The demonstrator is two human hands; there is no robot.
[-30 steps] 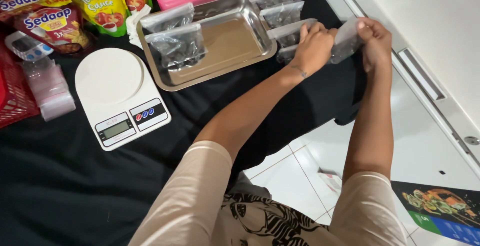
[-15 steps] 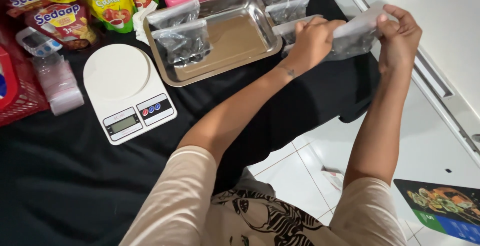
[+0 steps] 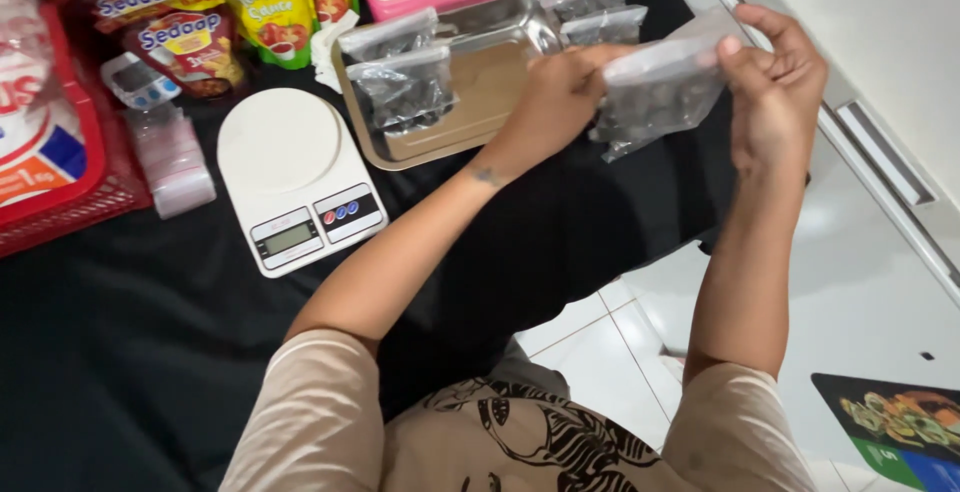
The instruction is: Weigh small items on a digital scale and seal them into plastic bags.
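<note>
You hold a small clear plastic bag [image 3: 660, 92] with dark bits inside — up in the air, over the black cloth [image 3: 150, 352]. Your left hand [image 3: 555, 97] pinches its left top edge and your right hand [image 3: 775, 92] pinches the right top edge, so your hands are apart with the bag between them. Just behind sits a shiny metal tray [image 3: 490, 82] with more filled bags [image 3: 400, 82]. A white kitchen scale [image 3: 295, 177] stands to the left — near the tray.
</note>
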